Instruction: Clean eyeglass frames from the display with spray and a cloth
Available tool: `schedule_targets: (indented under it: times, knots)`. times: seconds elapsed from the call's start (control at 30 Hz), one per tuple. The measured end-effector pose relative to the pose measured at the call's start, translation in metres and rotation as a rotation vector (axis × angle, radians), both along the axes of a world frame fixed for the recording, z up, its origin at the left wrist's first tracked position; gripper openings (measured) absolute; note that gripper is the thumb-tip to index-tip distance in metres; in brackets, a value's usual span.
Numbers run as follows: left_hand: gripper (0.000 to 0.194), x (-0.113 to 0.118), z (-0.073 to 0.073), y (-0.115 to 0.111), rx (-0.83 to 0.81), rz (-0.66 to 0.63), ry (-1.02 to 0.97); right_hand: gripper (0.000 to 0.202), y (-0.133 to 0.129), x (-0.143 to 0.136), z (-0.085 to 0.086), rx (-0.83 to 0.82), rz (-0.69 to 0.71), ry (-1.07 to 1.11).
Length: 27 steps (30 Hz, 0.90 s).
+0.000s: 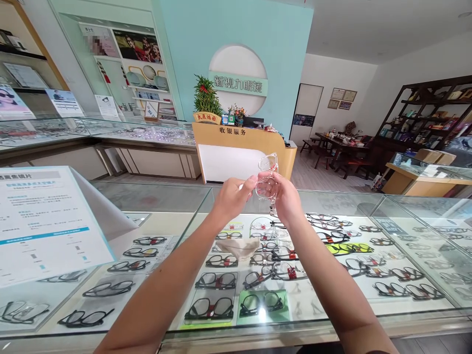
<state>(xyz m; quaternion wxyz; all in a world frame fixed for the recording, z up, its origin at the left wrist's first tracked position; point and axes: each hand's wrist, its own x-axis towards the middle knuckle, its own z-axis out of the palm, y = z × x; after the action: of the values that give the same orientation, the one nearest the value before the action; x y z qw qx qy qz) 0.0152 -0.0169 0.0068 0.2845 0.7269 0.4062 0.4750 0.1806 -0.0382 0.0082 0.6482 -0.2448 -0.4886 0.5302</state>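
Observation:
Clear-framed eyeglasses (267,189) are held up on end above the glass display case, one lens over the other. My right hand (286,196) is closed on them, its fingers behind the frame near the bridge. Just left of the glasses, my left hand (233,195) is closed, thumb against the fingers, with a small bit of something white showing at the fingertips. A pale cloth (239,248) shows below my left hand, over the rows of glasses.
The glass case (184,194) spans the front, with many frames inside. An information sign (47,221) stands on it at the left. Beyond are a cashier counter (236,162) with plants, more display cases, and a dark wooden table (341,142) at the right.

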Motion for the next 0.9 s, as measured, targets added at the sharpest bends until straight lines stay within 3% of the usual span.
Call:
schedule_targets:
  times: [0.2,0.33,0.4,0.57,0.73,0.9]
  knots:
    - [0.075,-0.001,0.001,0.004,-0.018,-0.031,-0.143,0.034,-0.002,-0.002,0.001,-0.005,0.014,0.009]
    - [0.072,-0.011,-0.009,0.034,-0.042,0.05,-0.263,0.032,-0.001,-0.001,0.0,-0.015,0.031,0.019]
    - [0.064,-0.019,-0.02,0.057,-0.044,0.149,-0.238,0.032,-0.001,-0.001,-0.001,-0.006,0.039,0.03]
    - [0.02,-0.039,-0.065,0.112,-0.132,0.381,-0.067,0.033,0.001,-0.001,-0.002,-0.01,0.038,0.025]
    - [0.025,-0.055,-0.108,0.138,-0.258,0.441,0.165,0.032,0.004,0.001,-0.003,-0.021,0.029,0.038]
    - [0.033,-0.065,-0.131,0.146,-0.4,0.42,0.394,0.033,0.004,0.002,-0.003,-0.019,0.029,0.032]
